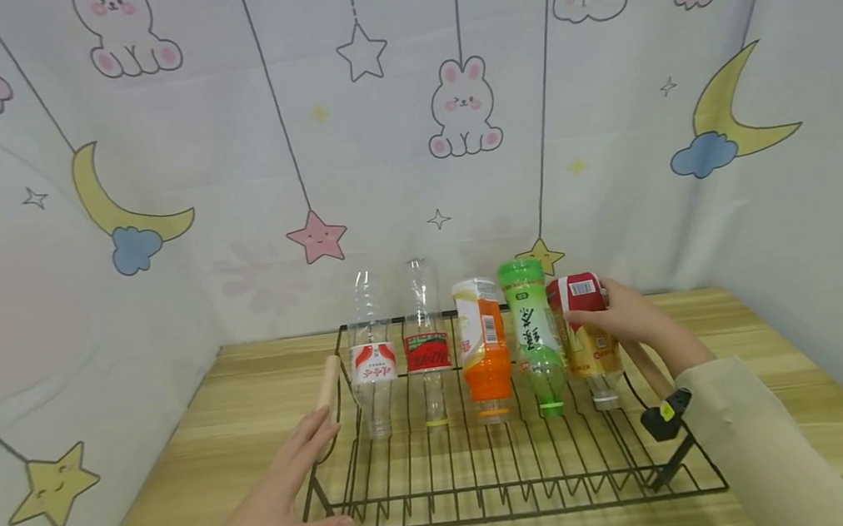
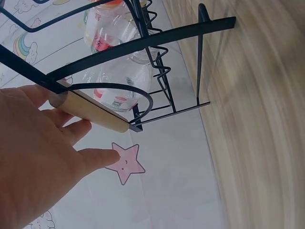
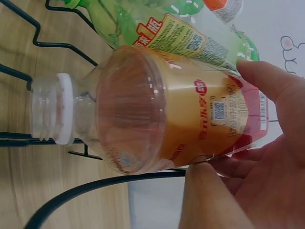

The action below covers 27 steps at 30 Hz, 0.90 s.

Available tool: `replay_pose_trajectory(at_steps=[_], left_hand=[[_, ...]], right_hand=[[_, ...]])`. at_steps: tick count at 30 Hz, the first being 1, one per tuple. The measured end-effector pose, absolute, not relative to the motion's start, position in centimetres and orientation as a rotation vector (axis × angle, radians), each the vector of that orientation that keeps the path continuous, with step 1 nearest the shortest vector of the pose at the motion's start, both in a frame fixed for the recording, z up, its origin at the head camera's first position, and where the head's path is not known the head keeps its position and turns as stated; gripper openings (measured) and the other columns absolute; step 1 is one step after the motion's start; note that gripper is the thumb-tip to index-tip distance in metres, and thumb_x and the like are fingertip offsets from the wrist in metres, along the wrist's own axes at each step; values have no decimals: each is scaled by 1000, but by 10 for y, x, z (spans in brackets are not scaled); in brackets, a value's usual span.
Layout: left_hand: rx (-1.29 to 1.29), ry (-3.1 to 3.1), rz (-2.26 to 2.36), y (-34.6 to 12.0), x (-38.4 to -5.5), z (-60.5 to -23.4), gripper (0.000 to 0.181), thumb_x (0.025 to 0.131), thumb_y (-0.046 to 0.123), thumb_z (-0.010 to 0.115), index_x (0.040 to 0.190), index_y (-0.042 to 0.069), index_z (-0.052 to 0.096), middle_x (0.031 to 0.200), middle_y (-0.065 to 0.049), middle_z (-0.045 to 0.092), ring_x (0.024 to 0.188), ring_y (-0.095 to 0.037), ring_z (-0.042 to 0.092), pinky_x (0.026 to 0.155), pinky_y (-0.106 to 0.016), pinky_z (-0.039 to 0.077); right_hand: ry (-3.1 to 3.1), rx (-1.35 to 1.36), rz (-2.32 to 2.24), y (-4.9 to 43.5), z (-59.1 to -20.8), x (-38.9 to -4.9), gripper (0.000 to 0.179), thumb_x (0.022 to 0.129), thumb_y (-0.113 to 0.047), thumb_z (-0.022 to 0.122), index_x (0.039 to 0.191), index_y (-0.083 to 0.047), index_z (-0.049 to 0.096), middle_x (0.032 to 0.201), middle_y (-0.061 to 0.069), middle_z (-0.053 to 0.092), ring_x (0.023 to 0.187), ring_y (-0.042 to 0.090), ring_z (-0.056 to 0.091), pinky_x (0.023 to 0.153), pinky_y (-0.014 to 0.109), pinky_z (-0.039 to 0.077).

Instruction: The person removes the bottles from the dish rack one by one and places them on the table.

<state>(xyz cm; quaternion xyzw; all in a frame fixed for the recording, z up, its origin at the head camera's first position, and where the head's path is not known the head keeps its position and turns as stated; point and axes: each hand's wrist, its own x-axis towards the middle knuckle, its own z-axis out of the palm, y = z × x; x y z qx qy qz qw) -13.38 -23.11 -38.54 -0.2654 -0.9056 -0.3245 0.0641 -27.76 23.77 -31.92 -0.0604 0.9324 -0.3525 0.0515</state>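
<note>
My right hand (image 1: 637, 323) grips the base of an upside-down plastic bottle (image 1: 596, 360) with a red and gold label, at the right end of a black wire rack (image 1: 444, 522). In the right wrist view the thumb and fingers lie on both sides of this bottle (image 3: 186, 109), whose neck is uncapped. My left hand (image 1: 283, 484) rests by the rack's left wooden handle (image 1: 328, 396). The left wrist view shows the fingers at that handle (image 2: 95, 112), partly hidden behind it, the thumb apart. Next to the gripped bottle leans a green bottle (image 1: 533, 333).
Left of the green bottle stand an orange-and-white bottle (image 1: 483, 341), a clear bottle with a red-and-green label (image 1: 427, 350) and one with a white-and-red label (image 1: 373, 363), all inverted. The rack sits on a wooden table (image 1: 204, 449) before a patterned curtain (image 1: 396, 148).
</note>
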Motion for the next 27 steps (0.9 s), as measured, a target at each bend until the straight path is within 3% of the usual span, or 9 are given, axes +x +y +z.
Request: replay_pose_trajectory(at_steps=[5,12,23,27], left_hand=[[-807,-2743,-995,-232,-134,-386,95,77,42,79,153,27,24,161,-4,11,141,-46,16,87,-77,35],[-827,-2729,-991,-234,-135,-388,95,77,41,79,153,28,24,162,-2,11,145,-36,13,89,-77,34],[-845,-2711,-1001,-233,-137,-389,94,76,42,79,152,24,27,161,-5,12,145,-36,12,91,-78,30],[-852,-2704,-992,-234,-136,-390,95,76,39,80,152,24,26,161,-5,12,147,-26,8,92,-78,29]], right_hand=[[2810,-201,-1086,236,-322,-277,81,92,-44,62,140,12,27,128,34,49,107,42,56,83,50,53],[2779,-177,-1098,235,-325,-275,81,89,-47,64,138,10,31,128,30,51,105,37,55,84,47,52],[2794,-143,-1028,236,-323,-271,83,87,-49,66,135,11,35,127,32,51,107,41,55,86,53,51],[2783,-132,-1015,234,-327,-273,85,86,-49,68,136,10,34,130,33,49,111,44,53,86,55,50]])
